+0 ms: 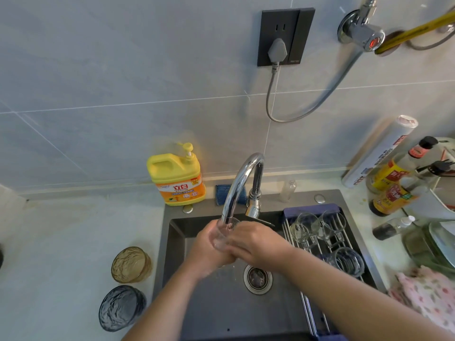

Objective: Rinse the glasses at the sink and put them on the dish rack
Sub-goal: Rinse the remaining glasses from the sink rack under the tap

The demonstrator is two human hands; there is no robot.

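A clear glass (222, 236) is held under the chrome faucet (242, 183), with water running into it. My left hand (209, 249) grips it from the left and my right hand (258, 242) from the right, over the dark sink (221, 303). On the roll-up dish rack (310, 313) across the sink's right side lie several clear glasses (305, 227), and another clear glass (348, 262) nearer me. An amber glass (131, 264) and a dark blue glass (121, 307) stand on the counter to the left of the sink.
A yellow dish soap bottle (177, 177) and a blue sponge (225, 194) stand behind the sink. Sauce bottles (391, 183), a foil roll (379, 153) and stacked dishes (440, 244) crowd the right counter. A pink cloth (428, 296) lies at the right.
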